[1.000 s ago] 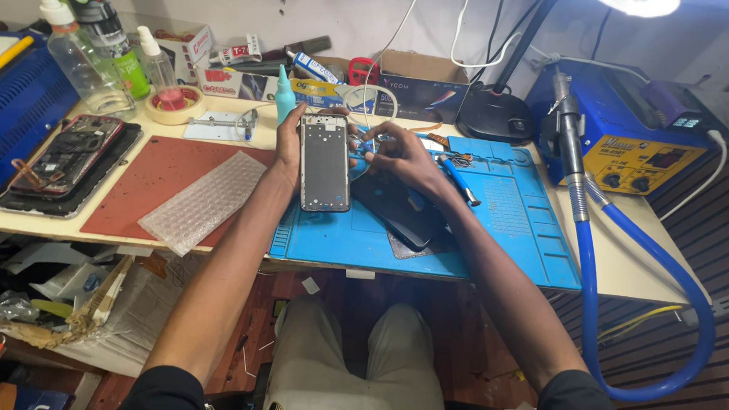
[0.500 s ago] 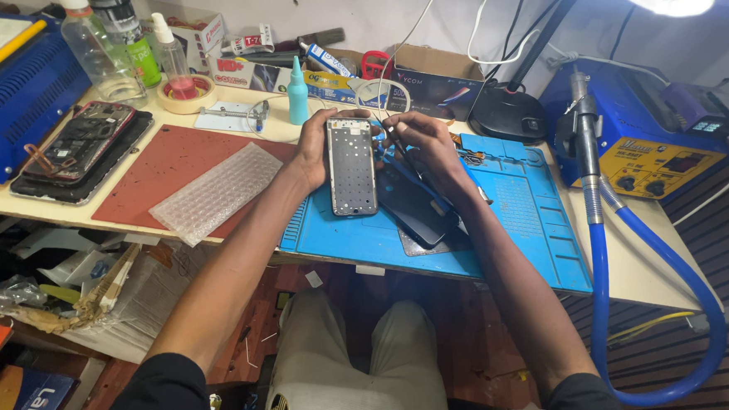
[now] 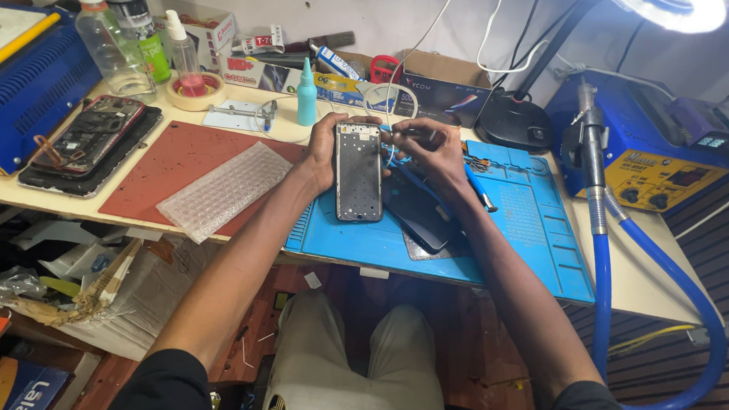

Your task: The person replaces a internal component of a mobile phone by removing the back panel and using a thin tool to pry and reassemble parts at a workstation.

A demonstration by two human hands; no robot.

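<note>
Nearest you, a dark phone panel lies flat on the blue mat. Just above it, your left hand has its fingers clamped round the left edge of the opened phone frame, long axis running near to far. Your right hand sits at the frame's top right corner, fingers pinched together on a thin tool; tip hidden. Right hand is nearer that corner. Farther back on the desk: 1 teal bottle.

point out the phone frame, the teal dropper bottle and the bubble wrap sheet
phone frame (image 3: 359, 173), head view, middle of its back
teal dropper bottle (image 3: 306, 99), head view, its body
bubble wrap sheet (image 3: 224, 188), head view, its centre
</note>
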